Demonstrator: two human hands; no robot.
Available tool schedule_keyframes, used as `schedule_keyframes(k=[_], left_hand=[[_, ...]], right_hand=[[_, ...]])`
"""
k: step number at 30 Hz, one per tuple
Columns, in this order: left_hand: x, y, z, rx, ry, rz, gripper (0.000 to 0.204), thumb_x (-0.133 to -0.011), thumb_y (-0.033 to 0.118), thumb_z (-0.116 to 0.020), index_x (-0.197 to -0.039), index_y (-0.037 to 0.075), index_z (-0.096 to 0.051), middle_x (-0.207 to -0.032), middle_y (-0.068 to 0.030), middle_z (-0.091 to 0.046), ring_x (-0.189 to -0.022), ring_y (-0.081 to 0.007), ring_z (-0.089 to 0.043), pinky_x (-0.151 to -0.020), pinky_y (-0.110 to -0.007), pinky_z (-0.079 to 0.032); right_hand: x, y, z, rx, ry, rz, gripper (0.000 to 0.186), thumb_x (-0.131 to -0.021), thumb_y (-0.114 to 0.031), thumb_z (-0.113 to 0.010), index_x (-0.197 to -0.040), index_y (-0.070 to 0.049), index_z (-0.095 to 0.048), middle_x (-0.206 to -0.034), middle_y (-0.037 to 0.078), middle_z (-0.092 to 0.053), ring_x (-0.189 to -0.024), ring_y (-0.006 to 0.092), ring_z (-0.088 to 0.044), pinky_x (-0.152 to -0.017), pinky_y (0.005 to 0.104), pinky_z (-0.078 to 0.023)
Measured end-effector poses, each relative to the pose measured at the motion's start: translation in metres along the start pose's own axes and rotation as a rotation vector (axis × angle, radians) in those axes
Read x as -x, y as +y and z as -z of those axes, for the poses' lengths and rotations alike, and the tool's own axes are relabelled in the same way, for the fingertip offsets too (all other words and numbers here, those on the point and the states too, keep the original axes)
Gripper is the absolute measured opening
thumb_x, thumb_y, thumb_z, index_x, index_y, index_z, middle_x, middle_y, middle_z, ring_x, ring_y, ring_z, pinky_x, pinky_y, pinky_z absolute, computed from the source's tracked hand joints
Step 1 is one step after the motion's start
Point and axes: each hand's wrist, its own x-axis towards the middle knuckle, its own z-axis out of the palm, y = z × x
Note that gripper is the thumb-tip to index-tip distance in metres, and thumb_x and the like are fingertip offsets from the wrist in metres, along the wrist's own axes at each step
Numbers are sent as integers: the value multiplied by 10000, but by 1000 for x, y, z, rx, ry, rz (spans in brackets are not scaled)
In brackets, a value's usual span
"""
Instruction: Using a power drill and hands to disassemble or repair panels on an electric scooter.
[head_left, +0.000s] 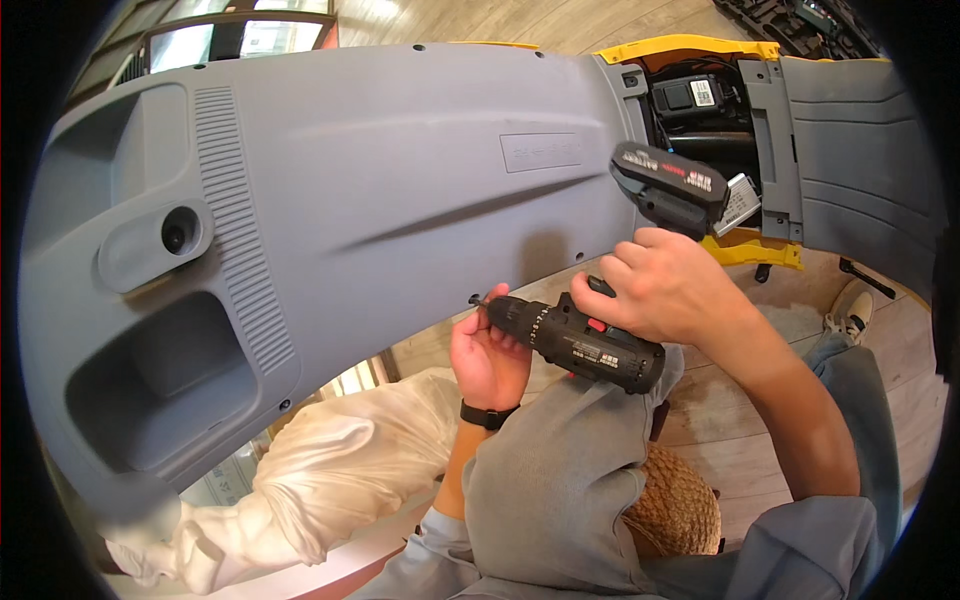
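A black cordless drill [590,345] lies on its side over my knee, its nose pointing left at the near edge of a large grey plastic panel [400,150]. My right hand [665,290] is wrapped round its grip, with the battery pack [672,180] sticking out beyond the fist. At the drill's nose, my left hand [490,355] has its fingers closed close to the tip. A small dark fastener or hole [475,299] shows at the panel edge beside those fingertips; what they pinch is too small to make out.
Right of the panel, yellow trim [690,47] frames an open bay with a black boxed unit [690,97] and wiring. A ridged grey section [860,150] follows. White draped cloth or sculpture [350,450] stands below left. A woven seat [675,500] is beneath me; a black tool case [800,25] lies behind.
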Motion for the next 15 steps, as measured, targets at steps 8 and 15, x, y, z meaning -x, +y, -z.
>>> schedule_keyframes(k=[8,15], left_hand=[[2,2,-3,22,-35,8,400,-904,254,-404,-1162,3,-578,-742,38,-478,-663,-87,-426,-629,-246,-390],[4,0,-2,-32,95,-5,295,-906,250,-422,-1018,45,-601,-683,54,-367,-640,-90,-383,-630,-247,-357]], right_hand=[[-3,5,0,-95,-22,6,232,-708,-206,-620,-933,-150,-614,-631,-12,-490,-588,170,-556,-540,290,-427],[19,-15,-27,-803,-246,-365,316,-673,-246,-672,-954,-139,-577,-736,114,-629,-673,328,-628,-581,397,-489]])
